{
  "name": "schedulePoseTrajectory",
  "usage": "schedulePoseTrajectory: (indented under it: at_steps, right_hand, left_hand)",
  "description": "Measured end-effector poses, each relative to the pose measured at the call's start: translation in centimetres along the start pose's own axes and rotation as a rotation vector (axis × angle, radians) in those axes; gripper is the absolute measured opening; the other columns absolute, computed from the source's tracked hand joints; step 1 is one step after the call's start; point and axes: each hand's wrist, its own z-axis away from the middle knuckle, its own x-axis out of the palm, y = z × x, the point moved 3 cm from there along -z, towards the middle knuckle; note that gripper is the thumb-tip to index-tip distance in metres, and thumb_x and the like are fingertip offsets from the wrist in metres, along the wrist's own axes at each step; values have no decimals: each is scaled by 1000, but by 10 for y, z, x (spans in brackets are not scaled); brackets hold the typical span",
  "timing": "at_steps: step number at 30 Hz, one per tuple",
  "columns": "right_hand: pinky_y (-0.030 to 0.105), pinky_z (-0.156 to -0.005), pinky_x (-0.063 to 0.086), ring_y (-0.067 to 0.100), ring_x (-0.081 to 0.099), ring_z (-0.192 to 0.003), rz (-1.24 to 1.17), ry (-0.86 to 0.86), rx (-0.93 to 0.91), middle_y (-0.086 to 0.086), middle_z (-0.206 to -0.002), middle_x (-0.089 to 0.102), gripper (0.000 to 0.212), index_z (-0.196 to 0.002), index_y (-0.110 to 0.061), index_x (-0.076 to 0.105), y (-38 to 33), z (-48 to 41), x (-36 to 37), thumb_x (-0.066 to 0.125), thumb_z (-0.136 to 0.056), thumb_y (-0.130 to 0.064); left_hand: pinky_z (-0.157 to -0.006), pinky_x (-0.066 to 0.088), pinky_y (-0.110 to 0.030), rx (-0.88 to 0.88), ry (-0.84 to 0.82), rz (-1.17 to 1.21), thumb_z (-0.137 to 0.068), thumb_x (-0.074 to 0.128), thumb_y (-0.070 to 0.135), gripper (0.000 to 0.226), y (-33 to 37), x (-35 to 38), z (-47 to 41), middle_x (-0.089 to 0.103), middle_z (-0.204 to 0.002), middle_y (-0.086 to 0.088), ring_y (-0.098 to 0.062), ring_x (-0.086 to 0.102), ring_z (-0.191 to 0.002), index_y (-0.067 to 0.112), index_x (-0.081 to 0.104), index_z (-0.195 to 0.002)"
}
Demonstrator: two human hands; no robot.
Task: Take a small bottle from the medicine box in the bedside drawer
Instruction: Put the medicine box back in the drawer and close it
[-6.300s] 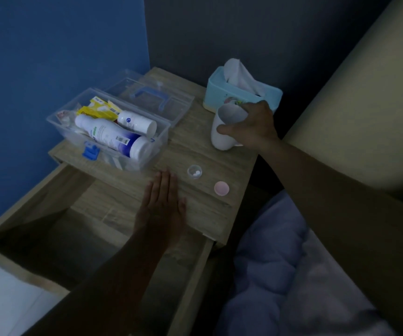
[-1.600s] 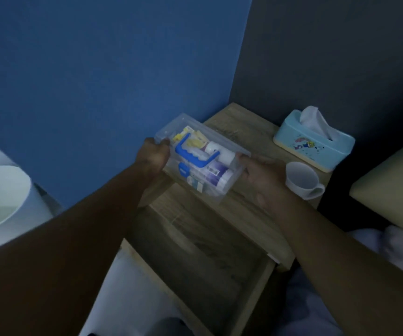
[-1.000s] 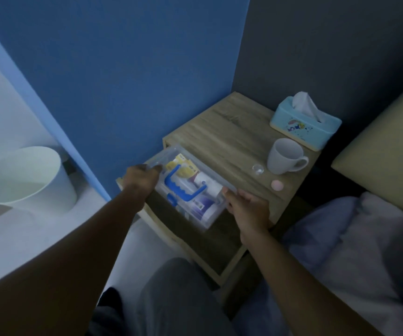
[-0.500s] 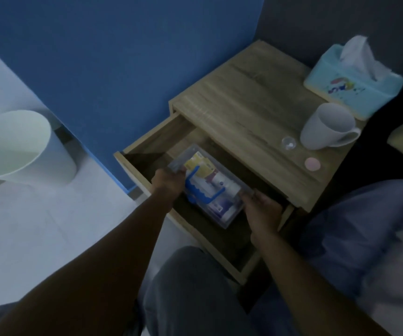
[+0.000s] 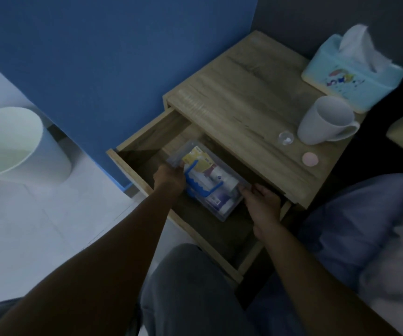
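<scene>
The clear medicine box (image 5: 229, 212) with a blue handle lies closed inside the open bedside drawer (image 5: 132, 168). White bottles and yellow packets show through its lid. My left hand (image 5: 170, 177) grips the box's left end. My right hand (image 5: 262, 204) holds its right end, fingers against the side. On the nightstand top (image 5: 239, 105) stand a small clear bottle (image 5: 286, 138) and, beside it, a pink cap (image 5: 310, 159).
A white mug (image 5: 324, 121) and a light blue tissue box (image 5: 352, 76) stand at the back right of the nightstand. A white bin (image 5: 13, 144) is on the floor at the left. Bedding (image 5: 365, 226) lies to the right, and my knee (image 5: 190, 287) is below the drawer.
Both hands closed the medicine box on the nightstand top, carried it down and set it low in the open drawer. The view has tilted further down.
</scene>
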Motion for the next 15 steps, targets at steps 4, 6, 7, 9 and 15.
schedulePoseTrajectory:
  at_steps: [4, 6, 7, 9, 15]
  right_hand:
    - [42, -107, 48, 20, 60, -123, 136, -27, -97, 6, -137, 63, 56, -138, -9, 57, -8, 11, -10, 74, -85, -17]
    - [41, -107, 47, 20, 59, -124, 225, -33, -140, 7, -138, 62, 53, -139, -12, 56, -10, 18, -17, 71, -88, -15]
    - [40, -105, 48, 19, 58, -125, 262, -32, -157, 6, -138, 61, 51, -139, -14, 56, -10, 21, -22, 69, -89, -13]
    - [32, -95, 49, 14, 60, -117, 314, -37, -192, 3, -135, 63, 45, -135, -18, 59, -13, 28, -30, 65, -91, -12]
    - [24, -87, 49, 7, 63, -104, 496, -85, -443, -5, -119, 71, 30, -124, -23, 67, -42, 43, -46, 62, -95, -17]
  left_hand:
    - [-69, 47, -27, 79, -3, 12, -99, 50, 26, 11, -1, -10, 20, 59, -105, -4, -11, 57, -87, 20, 53, -108]
    - [-64, 43, -23, 127, -15, 6, -99, 50, 25, 17, 0, -17, 30, 61, -107, -5, -12, 59, -89, 18, 54, -114]
    - [-66, 45, -23, 157, -21, -14, -99, 51, 24, 16, 2, -21, 36, 62, -110, -6, -12, 60, -92, 18, 55, -114]
    - [-82, 52, -32, 245, 0, -73, -99, 51, 20, 23, 6, -30, 47, 61, -122, -8, -16, 60, -103, 15, 54, -121]
    - [-109, 44, -46, 478, 139, -189, -95, 56, 13, 49, -1, -54, 71, 42, -151, -7, -26, 44, -136, 17, 43, -143]
